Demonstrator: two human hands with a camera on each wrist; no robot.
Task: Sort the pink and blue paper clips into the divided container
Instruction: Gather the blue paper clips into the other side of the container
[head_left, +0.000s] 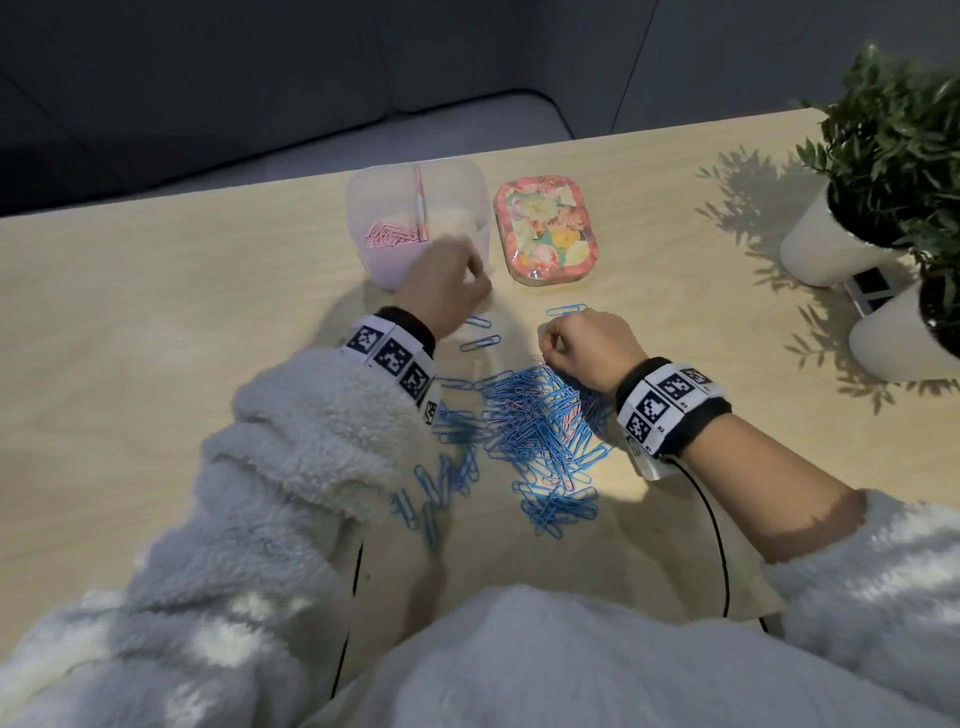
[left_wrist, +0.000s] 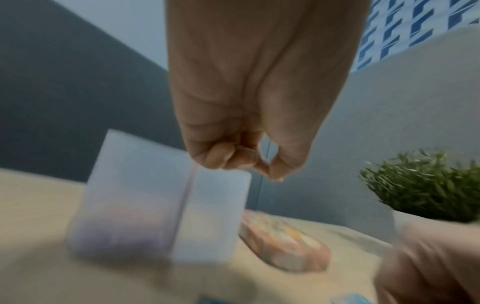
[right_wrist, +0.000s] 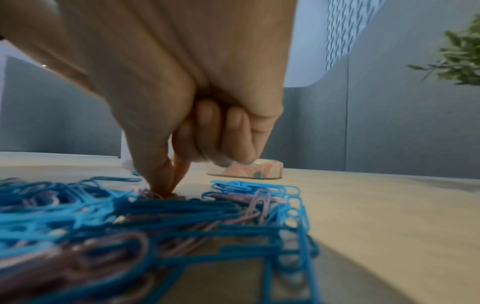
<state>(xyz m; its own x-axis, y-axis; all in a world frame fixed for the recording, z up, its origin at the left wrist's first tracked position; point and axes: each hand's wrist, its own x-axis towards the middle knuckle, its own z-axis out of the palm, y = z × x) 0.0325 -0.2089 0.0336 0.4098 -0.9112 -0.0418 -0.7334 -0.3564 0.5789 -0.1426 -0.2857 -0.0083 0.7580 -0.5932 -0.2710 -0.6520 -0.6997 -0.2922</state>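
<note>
The pale wooden tabletop (head_left: 156, 322) carries everything. At its right edge stand two white pots of green plants (head_left: 893, 171). Nearer the middle, a sprawling pile of paper clips (head_left: 535, 441) lies in front of the person — mostly blue, with pink ones mixed through it, as the right wrist view shows close up. A few loose blue clips lie apart just beyond the pile.

At the far side sits the translucent divided container (head_left: 410, 270), a pink divider standing upright down its middle; a heap of pink paper clips (head_left: 392, 236) lies in its left compartment. Just beside it on the right is a flat floral tin (head_left: 545, 231).

The left hand (head_left: 447, 288) hovers in front of the container's near right corner, fingers curled with thumb and fingertips drawn together — whether it holds a clip cannot be told, as its wrist view is blurred.

The right hand (head_left: 587, 345) is at the far edge of the pile, outer fingers curled in, thumb and forefinger pressed together down on a pink clip (right_wrist: 161, 194) among the blue ones.
</note>
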